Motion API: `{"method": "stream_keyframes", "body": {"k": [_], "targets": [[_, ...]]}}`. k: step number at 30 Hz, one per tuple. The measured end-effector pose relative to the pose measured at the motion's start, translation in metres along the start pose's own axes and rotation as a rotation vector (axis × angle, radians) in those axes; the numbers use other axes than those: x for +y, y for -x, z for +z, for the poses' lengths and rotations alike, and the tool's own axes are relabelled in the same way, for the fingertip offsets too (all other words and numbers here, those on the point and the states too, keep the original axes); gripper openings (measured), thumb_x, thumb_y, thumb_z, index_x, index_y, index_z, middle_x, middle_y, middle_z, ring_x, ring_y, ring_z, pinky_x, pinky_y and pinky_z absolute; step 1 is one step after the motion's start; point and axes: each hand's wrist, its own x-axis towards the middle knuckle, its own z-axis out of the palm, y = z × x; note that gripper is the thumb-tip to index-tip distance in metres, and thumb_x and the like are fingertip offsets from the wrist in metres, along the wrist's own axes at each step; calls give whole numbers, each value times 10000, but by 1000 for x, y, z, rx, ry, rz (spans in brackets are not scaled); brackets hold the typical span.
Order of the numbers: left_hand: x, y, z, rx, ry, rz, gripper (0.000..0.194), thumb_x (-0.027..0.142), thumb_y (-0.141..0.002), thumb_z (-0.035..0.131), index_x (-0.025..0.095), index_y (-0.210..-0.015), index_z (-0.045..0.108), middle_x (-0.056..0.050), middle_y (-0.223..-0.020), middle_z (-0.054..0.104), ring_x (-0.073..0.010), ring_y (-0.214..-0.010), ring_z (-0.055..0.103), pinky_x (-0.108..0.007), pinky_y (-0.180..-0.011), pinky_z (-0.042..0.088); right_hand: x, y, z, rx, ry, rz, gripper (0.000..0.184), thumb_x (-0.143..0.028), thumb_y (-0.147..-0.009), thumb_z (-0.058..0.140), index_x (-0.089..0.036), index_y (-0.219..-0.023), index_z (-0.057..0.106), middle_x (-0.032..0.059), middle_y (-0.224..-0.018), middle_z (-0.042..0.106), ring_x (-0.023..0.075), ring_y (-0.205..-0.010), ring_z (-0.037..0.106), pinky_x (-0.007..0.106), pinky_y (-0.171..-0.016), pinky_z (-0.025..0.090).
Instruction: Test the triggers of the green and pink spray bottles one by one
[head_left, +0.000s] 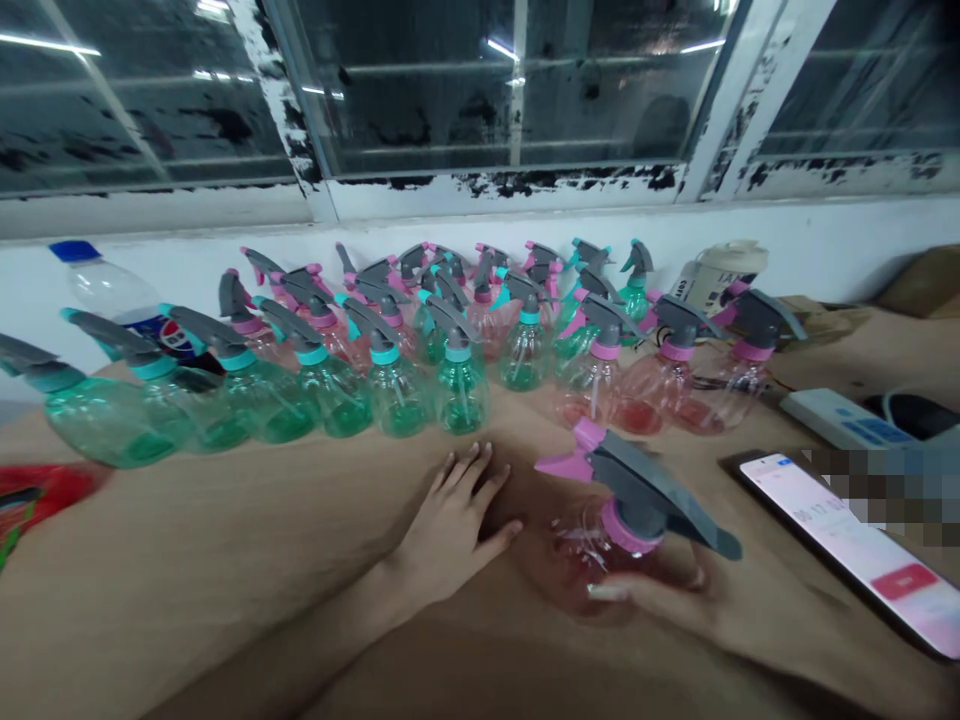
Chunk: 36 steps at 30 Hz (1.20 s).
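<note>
My right hand (660,600) is wrapped round a pink spray bottle (577,565) with a grey and pink trigger head, at the near right of the table. Beside it my left hand (454,530) lies flat on the wood, fingers spread, holding nothing. Beyond my hands stands a front row of green spray bottles (461,395) with teal collars, reaching to the left. Several pink spray bottles (592,385) stand to the right of that row. More pink and green spray bottles (491,310) crowd behind, partly hidden.
A phone (847,550) with a lit screen lies at the right, near a white power strip (844,415). At the back are a Pepsi bottle (112,285) on the left and a white cup (724,275) on the right. A red packet (52,495) lies at the left edge.
</note>
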Motion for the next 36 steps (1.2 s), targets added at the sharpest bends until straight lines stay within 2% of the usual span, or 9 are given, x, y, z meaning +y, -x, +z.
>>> {"method": "stream_keyframes", "body": {"k": [2,5,10,14,16,20,24,31,36], "targets": [[0,-1,1,-4,-9,3,583,544,-889,396,151,-1317,437,-142,-1446,301,-280,-1332,252,-478,-1068,229,-1,7,-3,-92,1,35,364,-422,-737,633,-310,-1079,578,19,-977,695,237,-862,676,333,-674,595],[0,-1,2,5,-25,6,587,543,-890,393,154,-1328,426,-140,-1443,308,-276,-1331,256,-473,-1066,234,-1,9,-4,-93,43,67,218,-449,-781,584,-281,-906,642,35,-954,700,243,-857,674,374,-699,578],[-1,1,3,37,-28,10,583,537,-891,394,141,-1317,441,-150,-1422,344,-288,-1313,292,-479,-1053,255,3,-18,2,-49,150,77,318,-497,-778,573,-236,-939,658,75,-1112,639,275,-974,625,449,-817,511],[-1,0,3,57,-18,21,573,533,-892,397,140,-1304,455,-155,-1421,343,-293,-1312,291,-484,-1048,260,10,-52,17,-40,225,203,392,-543,-788,522,-185,-859,664,118,-965,679,297,-843,651,435,-694,524],[-1,0,2,64,-16,23,564,527,-891,405,141,-1297,463,-153,-1417,352,-296,-1310,294,-489,-1045,265,16,-69,27,8,233,191,388,-521,-793,523,-168,-879,657,131,-910,684,287,-785,651,423,-681,510],[-2,0,1,59,-18,20,565,536,-887,403,142,-1285,479,-155,-1403,374,-305,-1299,313,-500,-1031,285,27,-97,47,66,242,163,337,-445,-812,536,-155,-962,622,131,-919,683,265,-803,650,370,-697,493],[-2,1,1,44,-19,16,566,539,-891,390,151,-1295,470,-150,-1408,368,-300,-1307,301,-498,-1037,277,34,-117,59,120,263,146,429,-446,-807,550,-98,-1057,572,190,-985,653,308,-926,618,391,-770,464],[-2,0,0,35,-10,13,568,542,-890,394,147,-1290,474,-150,-1412,362,-299,-1314,286,-496,-1044,268,38,-131,69,175,265,175,477,-414,-811,561,-36,-1101,532,232,-1032,622,337,-1017,573,415,-837,434],[-1,1,-1,46,-12,9,558,533,-886,412,145,-1280,483,-155,-1411,361,-306,-1302,309,-498,-1033,285,30,-111,52,164,198,165,563,-510,-813,512,-68,-1161,521,207,-1108,620,327,-1047,572,434,-849,448]]}}
